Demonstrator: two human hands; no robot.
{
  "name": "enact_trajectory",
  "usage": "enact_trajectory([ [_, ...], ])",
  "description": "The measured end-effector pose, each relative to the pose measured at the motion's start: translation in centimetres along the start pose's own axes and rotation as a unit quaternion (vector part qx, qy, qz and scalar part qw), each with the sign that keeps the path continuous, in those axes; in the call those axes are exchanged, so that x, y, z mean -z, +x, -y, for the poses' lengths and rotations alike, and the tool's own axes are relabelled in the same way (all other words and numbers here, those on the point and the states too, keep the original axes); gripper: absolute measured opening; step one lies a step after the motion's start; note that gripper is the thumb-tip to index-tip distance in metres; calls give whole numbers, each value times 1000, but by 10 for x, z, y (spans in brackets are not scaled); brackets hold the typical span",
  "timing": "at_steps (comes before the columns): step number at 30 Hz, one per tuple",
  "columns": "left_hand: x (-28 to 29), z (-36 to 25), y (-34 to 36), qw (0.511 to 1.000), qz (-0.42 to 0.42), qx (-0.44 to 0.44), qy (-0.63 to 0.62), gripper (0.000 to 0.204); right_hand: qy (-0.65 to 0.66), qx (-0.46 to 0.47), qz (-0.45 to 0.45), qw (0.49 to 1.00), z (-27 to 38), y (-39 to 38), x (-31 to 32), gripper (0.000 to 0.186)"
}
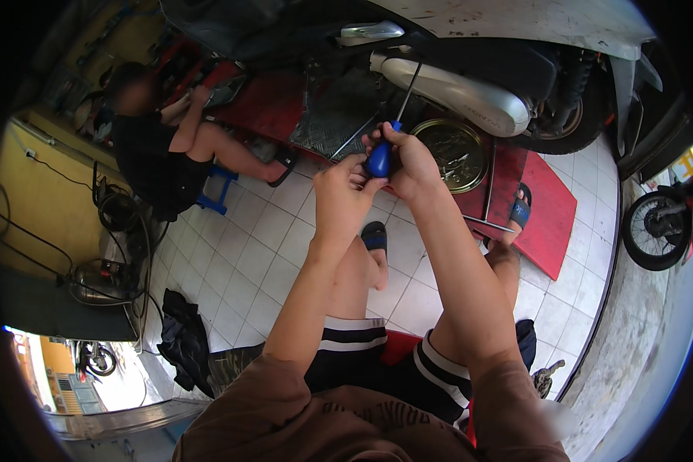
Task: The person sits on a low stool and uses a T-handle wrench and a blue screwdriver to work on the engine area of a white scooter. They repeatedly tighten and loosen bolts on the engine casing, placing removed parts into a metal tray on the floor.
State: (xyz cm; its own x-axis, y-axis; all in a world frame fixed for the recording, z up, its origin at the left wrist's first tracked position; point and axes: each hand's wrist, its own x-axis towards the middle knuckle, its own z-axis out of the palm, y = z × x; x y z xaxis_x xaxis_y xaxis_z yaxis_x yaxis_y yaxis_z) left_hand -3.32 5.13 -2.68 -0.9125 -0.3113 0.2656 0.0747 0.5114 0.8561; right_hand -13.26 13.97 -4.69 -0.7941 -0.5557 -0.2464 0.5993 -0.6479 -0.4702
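Note:
A screwdriver with a blue handle [379, 159] is held between my two hands in front of the scooter, its long metal shaft pointing up and away. My right hand [410, 160] closes its fingers round the upper part of the handle, near the shaft. At the handle's rounded lower end, the thumb and fingers of my left hand [346, 192] are pinched on it. The shaft's tip overlaps the scooter's silver engine cover [458, 91] in view; whether it touches, I cannot tell. Beside my right hand, a round gold-coloured tin [481, 165] contains small metal parts.
The scooter stands on a red lift platform [550, 208]. A metal T-shaped bar [489, 189] lies by the tin. To the left, another person [158, 146] sits on a blue stool [222, 189]. A black cloth [183, 339] lies on the tiled floor; an air compressor [100, 281] stands far left.

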Motion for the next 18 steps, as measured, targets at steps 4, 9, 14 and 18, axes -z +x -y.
enact_trajectory([
  [4,8,22,0,913,117,215,-326,37,-8,-5,60,998,1,-7,-9,30],
  [9,18,3,8,815,88,292,-493,35,-71,11,89,993,10,-12,-12,32],
  [14,23,1,19,976,-46,98,-189,19,-118,73,-12,990,8,-4,-4,29],
  [18,16,0,13,977,-144,-120,98,23,-111,65,-17,992,6,-4,-8,28],
])
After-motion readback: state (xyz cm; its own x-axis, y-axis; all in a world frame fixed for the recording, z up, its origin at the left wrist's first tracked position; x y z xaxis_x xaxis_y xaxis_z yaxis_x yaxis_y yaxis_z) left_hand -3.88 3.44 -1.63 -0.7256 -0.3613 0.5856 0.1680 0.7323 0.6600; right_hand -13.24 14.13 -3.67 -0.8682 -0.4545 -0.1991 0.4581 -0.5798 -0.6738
